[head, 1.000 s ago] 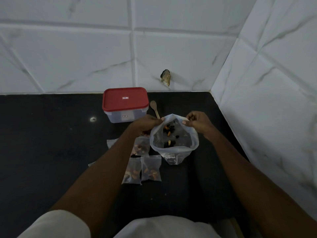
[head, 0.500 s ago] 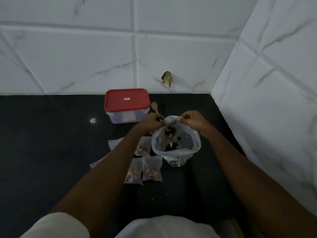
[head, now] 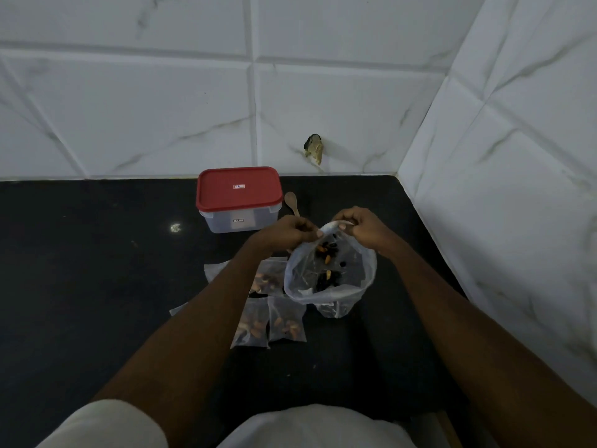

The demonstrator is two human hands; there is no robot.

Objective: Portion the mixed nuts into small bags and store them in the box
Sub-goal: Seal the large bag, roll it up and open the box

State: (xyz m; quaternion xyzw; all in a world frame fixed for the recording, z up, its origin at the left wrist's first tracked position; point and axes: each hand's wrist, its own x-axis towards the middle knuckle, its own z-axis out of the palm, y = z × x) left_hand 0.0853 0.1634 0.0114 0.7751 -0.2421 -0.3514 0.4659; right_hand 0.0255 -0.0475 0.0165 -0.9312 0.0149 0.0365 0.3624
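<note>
A large clear plastic bag (head: 361, 273) with mixed nuts (head: 327, 253) at its bottom stands on the black counter (head: 97, 286). My left hand (head: 287, 232) and my right hand (head: 363, 226) both pinch the far rim of its mouth, close together. Three small filled bags lie to its left: one (head: 268, 279) partly under my left forearm, two (head: 253, 323) (head: 287, 323) side by side nearer me. The clear box with a red lid (head: 239, 192) sits shut behind them.
A wooden spoon (head: 291, 202) lies right of the box, its handle hidden by my left hand. Empty small bags (head: 214, 270) poke out from under my left arm. White tiled walls close the back and right sides.
My hands have come closer together at the far rim of the big bag, narrowing its mouth. The bag's top has been drawn up and away from me.
</note>
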